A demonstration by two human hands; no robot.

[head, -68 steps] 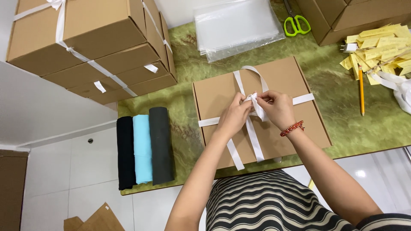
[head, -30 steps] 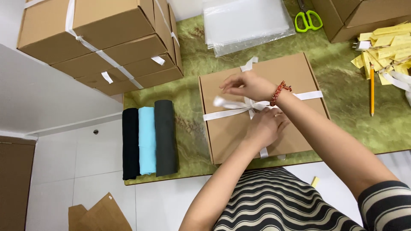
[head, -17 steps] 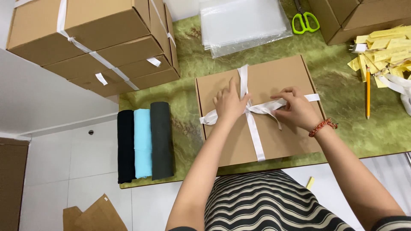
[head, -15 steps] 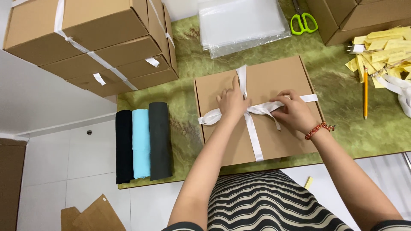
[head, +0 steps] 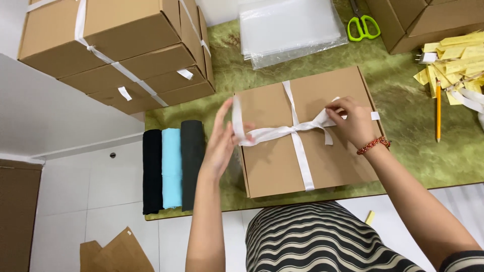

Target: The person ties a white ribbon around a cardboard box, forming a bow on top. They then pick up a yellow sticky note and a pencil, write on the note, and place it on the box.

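A flat brown cardboard box (head: 272, 166) lies on the green table mat in front of me. A white ribbon (head: 297, 146) crosses it lengthwise and widthwise, meeting at a knot near the middle. My left hand (head: 222, 138) is at the box's left edge, pinching a loop of the ribbon and drawing it out to the left. My right hand (head: 353, 121), with a red bead bracelet on the wrist, pinches the other ribbon loop toward the box's right side.
A stack of ribbon-tied cardboard boxes (head: 116, 50) stands at the back left. Rolled black, light blue and dark grey cloths (head: 171, 166) lie left of the box. Clear plastic bags (head: 290, 27), green scissors (head: 363, 27), yellow tags (head: 456, 55) and a pencil (head: 438, 111) lie behind and right.
My left hand has slid from the box top to its left edge, pulling a ribbon loop outward. My right hand has lifted its loop slightly to the right.
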